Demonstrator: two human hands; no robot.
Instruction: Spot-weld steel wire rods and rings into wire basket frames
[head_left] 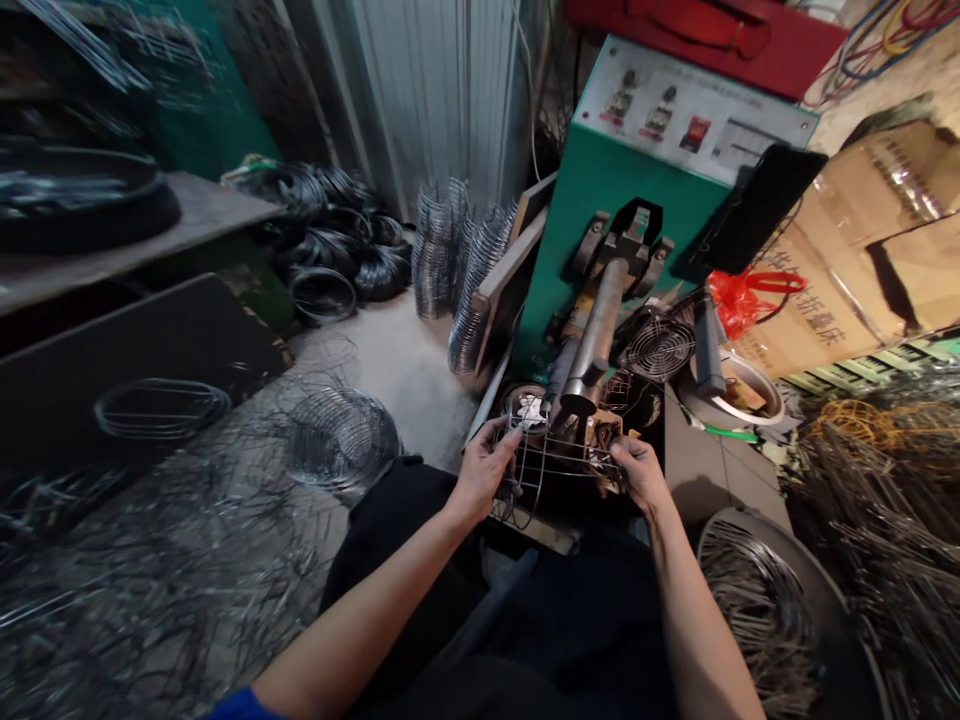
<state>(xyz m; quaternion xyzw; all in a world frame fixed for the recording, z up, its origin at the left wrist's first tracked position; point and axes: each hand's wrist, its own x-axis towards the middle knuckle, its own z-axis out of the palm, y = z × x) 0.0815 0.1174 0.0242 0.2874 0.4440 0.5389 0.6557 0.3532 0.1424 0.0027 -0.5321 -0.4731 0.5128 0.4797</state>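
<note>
A bright blue sleeve (pixel 244 706) is showing its edge at seven o'clock, giving way to a bare left forearm (pixel 360 625). At four o'clock, the right hand (pixel 639 470) is also showing bare. Plain, near-black clothing (pixel 544 660) is covering the lap near six o'clock.

The gripped frame (pixel 541 470) is formed of thin, smooth metal wire. Beyond the grip, a bare metal cylinder (pixel 602 330) with a dull sheen is backed by a smooth, painted machine housing (pixel 551 235). Right of the grip, a glossy plastic bag (pixel 737 305) and matt cardboard (pixel 810 265) are seen; left of it, shiny wire rings (pixel 341 437).
</note>
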